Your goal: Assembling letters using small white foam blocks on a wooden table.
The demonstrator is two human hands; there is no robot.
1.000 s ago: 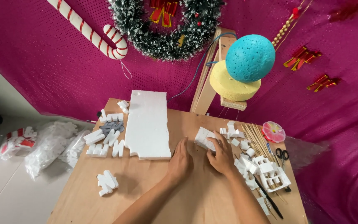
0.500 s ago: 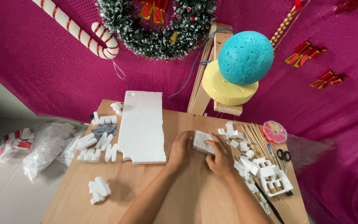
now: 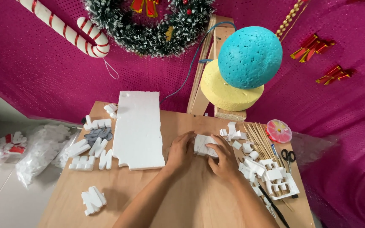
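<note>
My left hand (image 3: pixel 181 152) and my right hand (image 3: pixel 222 158) rest on the wooden table (image 3: pixel 191 198), both gripping a small white foam piece (image 3: pixel 203 144) between them. The left fingers press its left side; the right fingers curl over its right and front edge. A large white foam slab (image 3: pixel 138 128) lies flat just left of my left hand. Part of the small piece is hidden under my fingers.
Cut foam letters (image 3: pixel 93 147) lie left of the slab, another cluster (image 3: pixel 93 199) near the front left. Foam scraps (image 3: pixel 267 173), wooden skewers (image 3: pixel 260 137), scissors (image 3: pixel 289 156) and a pink round object (image 3: pixel 279 130) sit at right. A blue ball on a yellow foam disc (image 3: pixel 241 69) stands behind.
The view has drawn closer and shifted slightly. Both hands stay on the small foam piece, with only slight finger movement.
</note>
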